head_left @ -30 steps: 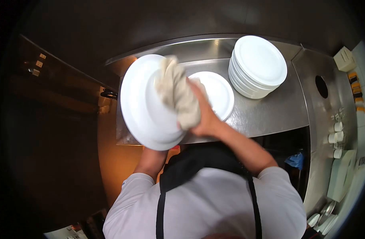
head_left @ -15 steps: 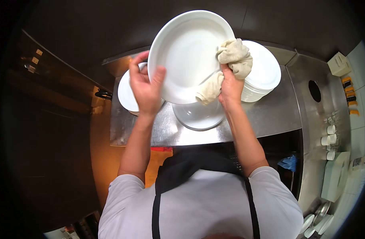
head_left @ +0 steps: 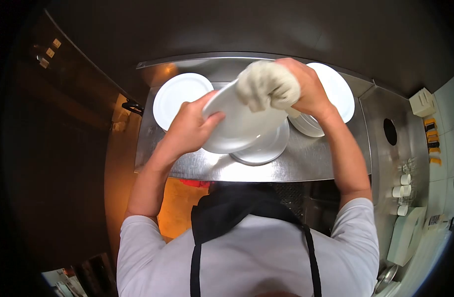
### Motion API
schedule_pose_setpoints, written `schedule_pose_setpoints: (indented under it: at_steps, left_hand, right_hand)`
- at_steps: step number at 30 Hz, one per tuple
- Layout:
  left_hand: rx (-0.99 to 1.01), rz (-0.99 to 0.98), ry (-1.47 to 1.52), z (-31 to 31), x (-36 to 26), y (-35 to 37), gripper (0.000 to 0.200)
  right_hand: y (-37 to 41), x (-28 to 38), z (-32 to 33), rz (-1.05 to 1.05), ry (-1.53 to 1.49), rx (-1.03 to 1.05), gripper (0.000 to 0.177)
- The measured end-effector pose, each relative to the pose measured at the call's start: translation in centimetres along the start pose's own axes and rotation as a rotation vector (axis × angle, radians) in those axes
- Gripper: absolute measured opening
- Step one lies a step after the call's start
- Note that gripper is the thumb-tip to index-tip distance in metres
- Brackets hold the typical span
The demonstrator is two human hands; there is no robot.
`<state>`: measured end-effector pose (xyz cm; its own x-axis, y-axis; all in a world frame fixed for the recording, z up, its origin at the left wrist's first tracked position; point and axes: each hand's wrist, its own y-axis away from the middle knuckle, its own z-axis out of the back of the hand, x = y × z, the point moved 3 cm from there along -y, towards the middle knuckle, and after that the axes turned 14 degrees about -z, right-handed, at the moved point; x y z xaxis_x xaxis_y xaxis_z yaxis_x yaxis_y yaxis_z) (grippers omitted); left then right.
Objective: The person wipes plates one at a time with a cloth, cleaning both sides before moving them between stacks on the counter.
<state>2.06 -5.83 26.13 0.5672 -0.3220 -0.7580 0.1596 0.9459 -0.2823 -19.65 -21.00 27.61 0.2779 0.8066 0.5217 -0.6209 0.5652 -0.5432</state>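
A white plate [head_left: 237, 126] is held tilted above the steel counter. My left hand [head_left: 189, 126] grips its left rim, with the thumb on the near face. In my right hand [head_left: 311, 89] is a bunched cream cloth [head_left: 266, 84], pressed against the plate's upper right part; the fingertips are hidden by the cloth. Below the held plate, a stack of white plates [head_left: 269, 148] is partly covered by it. To the left lies another white plate stack [head_left: 180, 99], close to my left hand. A taller stack of plates [head_left: 338, 91] stands behind my right wrist.
The steel counter [head_left: 187, 168] has a raised back edge against a dark wall. On the right are a round hole [head_left: 390, 131] in a steel surface, several white cups [head_left: 401, 190] and a white box [head_left: 422, 102]. A black handle [head_left: 133, 107] juts in at the left.
The plate has come lower and tilted from facing me to a slant. My right hand has turned over, moving the cloth to the plate's top edge. The view has shifted slightly.
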Motion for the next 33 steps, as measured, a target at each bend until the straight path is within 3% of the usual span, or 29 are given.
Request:
schedule_pose_setpoints:
  at_steps: [1, 4, 6, 7, 8, 9, 11, 12, 13, 16, 20, 24, 25, 26, 27, 29, 31, 32, 33]
  left_hand:
    - [0.048, 0.026, 0.003, -0.3, -0.1, -0.4, 0.04]
    - [-0.048, -0.434, -0.041, -2.4, 0.5, 0.2, 0.047]
    - [-0.17, -0.438, 0.062, -3.7, 5.6, 0.7, 0.063]
    - [-0.23, -0.223, 0.152, -3.4, 5.2, 1.0, 0.067]
    - [-0.29, -0.003, 0.243, -2.9, 4.9, 1.6, 0.071]
    - [-0.357, 0.077, 0.231, -1.5, 4.4, 2.7, 0.076]
    - [-0.645, 0.189, 0.581, -0.6, 8.9, 6.6, 0.073]
    - [-0.801, 0.229, 0.678, 0.2, 10.7, 8.3, 0.07]
    - [-0.876, 0.264, 0.669, 1.2, 12.4, 9.9, 0.069]
    - [-1.079, 0.401, 0.615, 3.0, 14.0, 12.1, 0.068]
    - [-1.224, 0.447, 0.577, 3.1, 17.9, 13.4, 0.067]
    - [-1.304, 0.435, 0.567, 2.3, 20.2, 13.4, 0.065]
    - [-1.32, 0.413, 0.532, 2.0, 20.8, 13.2, 0.065]
    - [-1.334, 0.39, 0.497, 1.7, 21.4, 13.0, 0.064]
    - [-1.337, 0.411, 0.479, 1.5, 21.4, 12.6, 0.064]
    - [-1.336, 0.454, 0.445, 1.0, 21.4, 11.6, 0.065]
    - [-1.321, 0.452, 0.437, 0.0, 22.3, 10.7, 0.067]
    - [-1.315, 0.45, 0.433, -0.4, 23.0, 10.3, 0.069]
    - [-1.304, 0.439, 0.408, -0.7, 23.7, 9.8, 0.071]
  right_hand:
    - [-0.9, 1.4, -0.2, 0.2, 0.099, 0.053, 0.048]
    - [-2.5, 7.1, -2.7, 0.316, 0.243, 0.334, 0.048]
    - [-3.7, 9.7, -2.1, 0.397, -0.015, -0.009, 0.048]
    - [-4.1, 10.7, -1.5, 0.433, -0.149, -0.176, 0.048]
    - [-3.7, 10.9, 0.2, 0.222, -0.164, -0.277, 0.039]
    - [-2.5, 8.8, 0.5, 0.056, -0.222, -0.279, 0.034]
    - [0.1, 4.6, 1.0, -0.276, -0.359, -0.289, 0.026]
    - [1.3, 2.8, 0.4, -0.553, -0.463, -0.411, 0.029]
    - [2.7, 0.6, -0.5, -0.648, -0.488, -0.428, 0.036]
    - [7.9, -3.2, -4.1, -0.807, -0.631, -0.427, 0.05]
    - [13.1, -6.8, -6.8, -0.716, -1.091, -0.369, 0.058]
    - [12.0, -6.7, -5.9, -0.854, -0.708, -0.373, 0.041]
    - [11.5, -7.4, -6.0, -0.838, -0.382, -0.316, 0.034]
    - [11.3, -7.7, -7.0, -0.785, -0.158, -0.386, 0.033]
    - [10.5, -8.1, -8.2, -0.621, -0.061, -0.417, 0.039]
    - [9.5, -8.1, -11.3, -0.801, 0.172, -0.118, 0.055]
    - [9.6, -7.9, -16.6, -0.752, 0.429, 0.09, 0.084]
    - [9.4, -7.3, -18.6, -0.661, 0.507, 0.169, 0.089]
    - [9.0, -6.2, -19.5, -0.648, 0.366, 0.218, 0.092]
